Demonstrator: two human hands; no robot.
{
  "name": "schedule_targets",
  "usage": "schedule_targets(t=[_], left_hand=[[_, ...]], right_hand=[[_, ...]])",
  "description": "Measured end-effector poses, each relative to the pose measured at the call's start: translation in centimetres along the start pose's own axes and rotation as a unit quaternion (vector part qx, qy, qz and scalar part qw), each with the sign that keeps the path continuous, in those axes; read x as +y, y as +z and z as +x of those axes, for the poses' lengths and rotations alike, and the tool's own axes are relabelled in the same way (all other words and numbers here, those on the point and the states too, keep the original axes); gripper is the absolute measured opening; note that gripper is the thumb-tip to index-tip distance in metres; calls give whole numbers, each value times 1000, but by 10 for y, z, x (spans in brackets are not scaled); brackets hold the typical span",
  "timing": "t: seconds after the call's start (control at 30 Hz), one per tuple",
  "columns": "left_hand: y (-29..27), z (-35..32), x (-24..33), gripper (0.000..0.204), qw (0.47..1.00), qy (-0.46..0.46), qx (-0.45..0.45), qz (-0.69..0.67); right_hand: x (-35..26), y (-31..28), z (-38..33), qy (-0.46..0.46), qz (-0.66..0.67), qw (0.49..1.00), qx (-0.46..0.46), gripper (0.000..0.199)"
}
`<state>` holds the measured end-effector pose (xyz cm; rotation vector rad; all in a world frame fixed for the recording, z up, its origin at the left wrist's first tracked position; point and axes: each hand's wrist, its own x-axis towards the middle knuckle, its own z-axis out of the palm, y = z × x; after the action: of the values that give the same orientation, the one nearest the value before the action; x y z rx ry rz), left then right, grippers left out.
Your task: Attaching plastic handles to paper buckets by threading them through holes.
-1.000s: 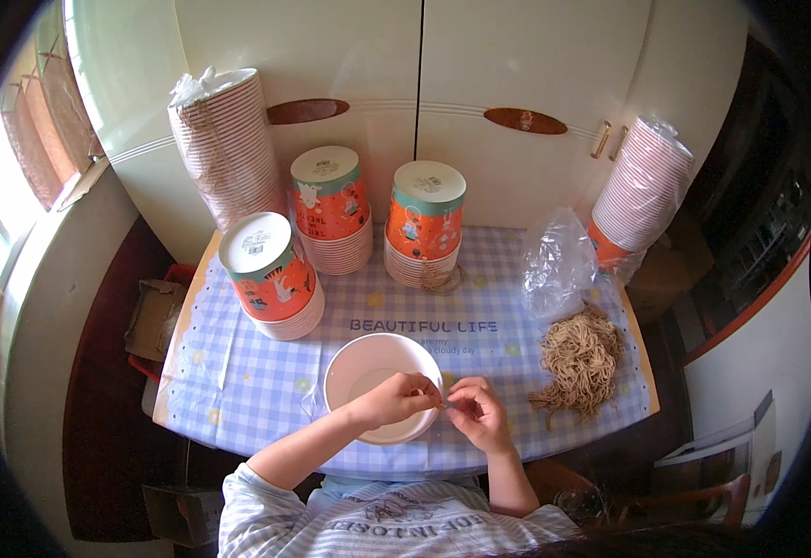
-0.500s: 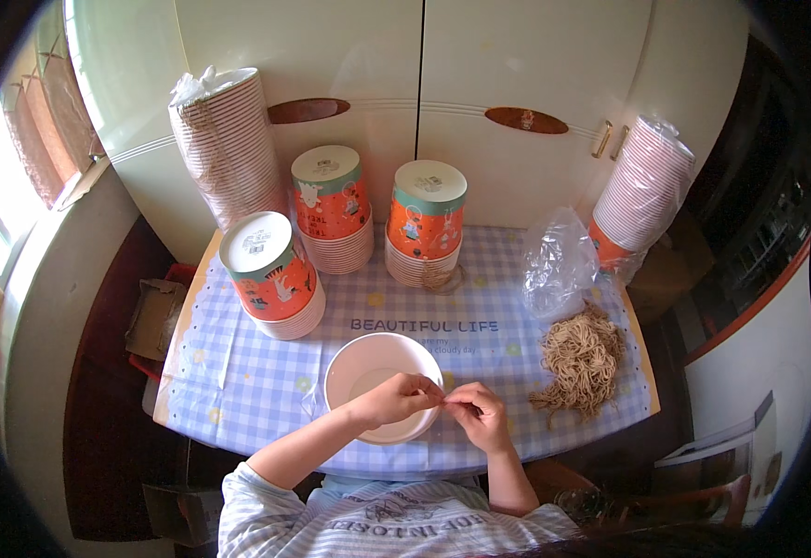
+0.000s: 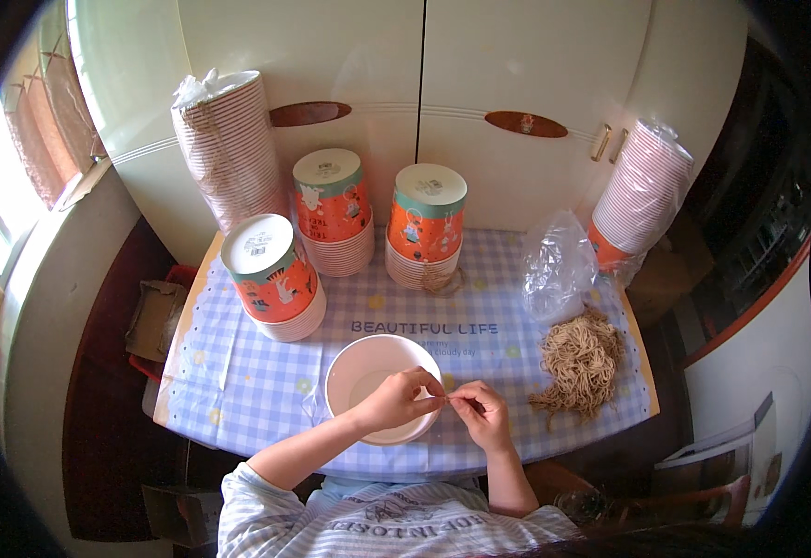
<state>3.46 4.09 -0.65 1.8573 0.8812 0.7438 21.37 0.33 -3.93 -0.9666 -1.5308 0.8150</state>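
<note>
An upright white paper bucket (image 3: 373, 358) stands at the near middle of the table, its open mouth facing up. Over its right part reaches my left hand (image 3: 400, 398), thumb and fingers closed in a pinch. Just beyond the rim my right hand (image 3: 481, 415) pinches too, its fingertips almost meeting those of the left. Something thin seems to be between the fingertips, too small to make out. To the right of my hands lies a loose heap of tan cords (image 3: 582, 361).
Upside-down stacks of orange and green printed paper buckets stand at left (image 3: 273, 279), behind (image 3: 333, 209) and mid-back (image 3: 427, 223). Plastic-wrapped bucket stacks rise at far left (image 3: 224, 149) and far right (image 3: 645, 186). A crumpled clear bag (image 3: 556, 270) lies behind the cords. Checked cloth (image 3: 238, 391) covers the table.
My fingers have shifted slightly at the bucket's right rim, the left fingers lifting a little. Both hands keep their pinch. The bucket and the stacks stay in place.
</note>
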Motion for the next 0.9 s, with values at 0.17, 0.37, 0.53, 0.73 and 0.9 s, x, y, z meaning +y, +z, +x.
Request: schedule_targets(t=[0.17,0.37,0.53,0.73,0.9], left_hand=[[-2,-1,4,17,998,-54,-12,-33],[-4,-1,2,16,997,-62,-20,-47],[-5,-1,2,15,995,-72,-27,-58],[-1,-1,-11,11,983,-73,-42,-165],[-4,-1,0,11,988,-94,-69,-103]], right_hand=[[-4,0,-1,34,3,999,-6,4],[1,2,-4,38,-14,999,3,7],[2,3,-8,95,-9,995,-12,12],[3,3,-8,86,11,996,-15,14],[3,1,-9,90,11,996,-10,13]])
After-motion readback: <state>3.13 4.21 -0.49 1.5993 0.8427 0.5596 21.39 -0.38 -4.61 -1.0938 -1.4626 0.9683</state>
